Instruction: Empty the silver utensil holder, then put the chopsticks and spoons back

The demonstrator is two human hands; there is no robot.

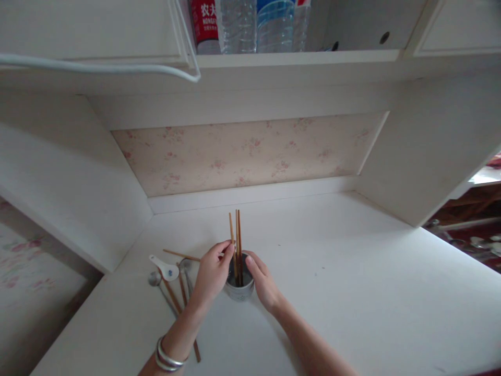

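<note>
A grey round cup [239, 293] stands on the white desktop in front of me, with a few wooden chopsticks [239, 235] upright in it. My left hand [214, 269] pinches one light chopstick [231, 227] between thumb and fingers, its lower end inside the cup. Wrapped round the cup's right side is my right hand [263, 277]. Left of the cup lie a white ceramic spoon [166, 268], a metal spoon [155, 279], another metal utensil [185, 265] partly hidden by my left hand, and several loose chopsticks [178, 254].
White side panels [422, 136] bound the desktop [352, 282] left and right. Behind it is a flowered back panel [250, 151]. Overhead, a shelf holds plastic bottles [237, 26], and a white cable [97, 67] hangs at the upper left.
</note>
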